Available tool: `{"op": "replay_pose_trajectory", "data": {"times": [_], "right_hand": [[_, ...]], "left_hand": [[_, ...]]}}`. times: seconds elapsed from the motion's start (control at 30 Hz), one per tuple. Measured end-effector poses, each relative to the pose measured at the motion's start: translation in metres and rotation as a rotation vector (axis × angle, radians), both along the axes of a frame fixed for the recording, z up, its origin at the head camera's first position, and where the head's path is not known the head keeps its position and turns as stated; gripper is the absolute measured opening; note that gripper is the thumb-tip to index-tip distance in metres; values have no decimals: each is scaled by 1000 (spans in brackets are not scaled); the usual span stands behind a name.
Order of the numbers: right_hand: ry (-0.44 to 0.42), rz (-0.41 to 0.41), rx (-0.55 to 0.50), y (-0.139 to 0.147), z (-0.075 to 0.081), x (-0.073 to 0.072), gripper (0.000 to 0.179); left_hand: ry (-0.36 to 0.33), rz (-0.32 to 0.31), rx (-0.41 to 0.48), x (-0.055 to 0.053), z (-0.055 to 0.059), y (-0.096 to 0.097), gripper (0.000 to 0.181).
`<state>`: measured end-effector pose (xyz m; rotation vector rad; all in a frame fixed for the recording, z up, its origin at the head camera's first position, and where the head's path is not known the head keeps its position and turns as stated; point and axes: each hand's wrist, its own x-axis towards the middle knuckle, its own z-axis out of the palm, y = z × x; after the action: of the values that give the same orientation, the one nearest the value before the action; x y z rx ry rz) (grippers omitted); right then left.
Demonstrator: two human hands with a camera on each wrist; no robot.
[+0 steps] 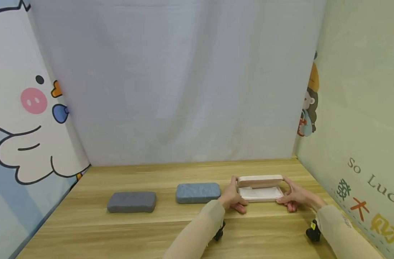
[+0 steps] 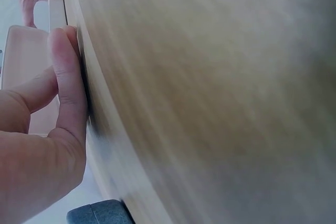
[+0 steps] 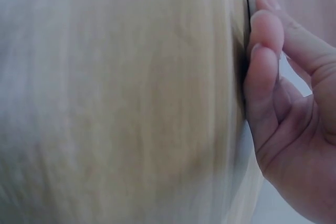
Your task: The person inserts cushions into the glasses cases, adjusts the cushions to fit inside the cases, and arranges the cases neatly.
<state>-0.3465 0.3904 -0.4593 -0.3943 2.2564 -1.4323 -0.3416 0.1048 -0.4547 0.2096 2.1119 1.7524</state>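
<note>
A pale pink glasses case (image 1: 261,182) lies on the table at the right, its lid raised and tilted back. Inside its base is a white cloth or paper (image 1: 261,194). My left hand (image 1: 233,197) grips the case's left end, and my right hand (image 1: 296,196) holds the right end, with thumb and fingers at the sides. From the left wrist, the pinkish lid (image 2: 29,51) shows behind the fingers. In the right wrist view, the fingers (image 3: 265,30) touch the case's edge, and part of the case is cut off.
Left of the open case lies a shut blue glasses case (image 1: 198,193), close to my left hand. Farther left sits a shut grey glasses case (image 1: 132,202). A white curtain (image 1: 184,90) hangs behind the wooden table (image 1: 128,237), and a printed wall (image 1: 362,136) borders the right.
</note>
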Motion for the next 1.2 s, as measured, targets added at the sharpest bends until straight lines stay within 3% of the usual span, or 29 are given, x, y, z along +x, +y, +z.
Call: {"op": "replay_pose_trajectory", "data": {"times": [0.57, 1.2], "right_hand": [[-3, -7, 19, 1, 8, 8, 112], [0, -11, 7, 2, 11, 12, 112]], "left_hand": [[11, 19, -44, 8, 10, 3, 76], [20, 8, -26, 9, 8, 3, 76]]}}
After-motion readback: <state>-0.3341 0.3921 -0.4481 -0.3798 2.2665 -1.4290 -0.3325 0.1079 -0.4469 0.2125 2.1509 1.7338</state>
